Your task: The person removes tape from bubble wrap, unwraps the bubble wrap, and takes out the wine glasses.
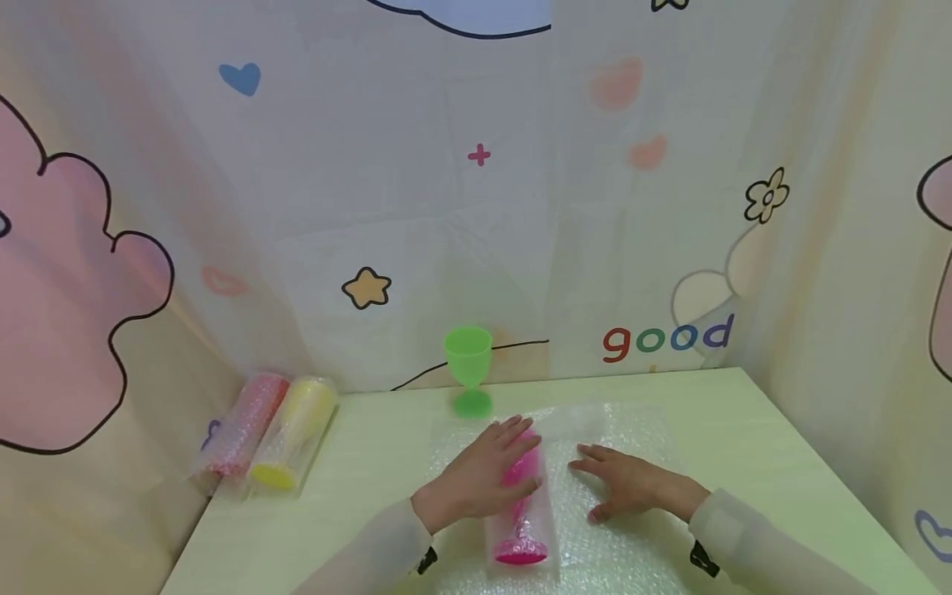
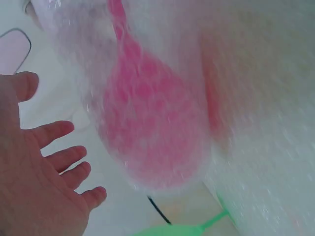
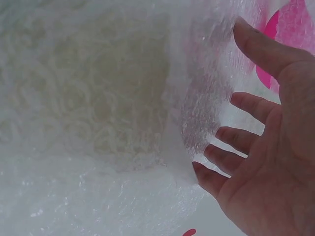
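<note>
A pink goblet (image 1: 521, 552) lies on its side, rolled in bubble wrap (image 1: 632, 434), its base toward the near edge. In the left wrist view its bowl (image 2: 152, 118) shows blurred through the wrap. My left hand (image 1: 479, 475) lies over the wrapped goblet, fingers spread and hiding its middle. To the right, my right hand (image 1: 632, 483) is over the flat part of the sheet with its fingers apart. In the right wrist view the fingertips of that hand (image 3: 275, 147) are right at an edge of the wrap (image 3: 113, 93).
A green goblet (image 1: 468, 355) stands upright at the back of the table (image 1: 372, 463), just beyond the sheet. At the left lie two wrapped rolls, one red (image 1: 249, 421) and one yellow (image 1: 297, 426). Printed curtains (image 1: 416, 182) hang behind and at both sides.
</note>
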The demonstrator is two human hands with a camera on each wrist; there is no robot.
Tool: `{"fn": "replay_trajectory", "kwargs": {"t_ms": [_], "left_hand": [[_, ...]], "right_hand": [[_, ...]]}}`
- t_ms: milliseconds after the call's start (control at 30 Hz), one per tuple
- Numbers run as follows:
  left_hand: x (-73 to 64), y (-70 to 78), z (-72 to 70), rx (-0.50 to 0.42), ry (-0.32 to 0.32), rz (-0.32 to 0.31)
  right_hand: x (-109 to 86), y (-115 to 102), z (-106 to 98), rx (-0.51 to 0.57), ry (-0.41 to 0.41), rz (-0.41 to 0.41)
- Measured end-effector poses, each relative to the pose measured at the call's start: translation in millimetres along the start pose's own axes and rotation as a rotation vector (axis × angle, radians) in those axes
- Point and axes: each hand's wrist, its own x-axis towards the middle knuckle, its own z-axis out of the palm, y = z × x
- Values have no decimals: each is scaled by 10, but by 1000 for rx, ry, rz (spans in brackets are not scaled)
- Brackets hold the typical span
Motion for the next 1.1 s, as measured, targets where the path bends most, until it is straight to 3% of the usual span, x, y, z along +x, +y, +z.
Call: {"fn": "replay_trajectory", "kwargs": {"t_ms": [133, 300, 567, 800, 1100], "left_hand": [[89, 128, 119, 75, -75, 30], [29, 123, 225, 129, -124, 33], [-274, -102, 174, 96, -52, 7], [-516, -316, 145, 26, -31, -18], [-669, -449, 91, -50, 3, -40]], "right_hand": [[7, -3, 11, -2, 2, -1], [22, 14, 40, -7, 4, -10], [25, 9, 38, 8, -9, -3], [23, 9, 34, 8, -18, 13], [23, 21, 29, 22, -16, 2]]}}
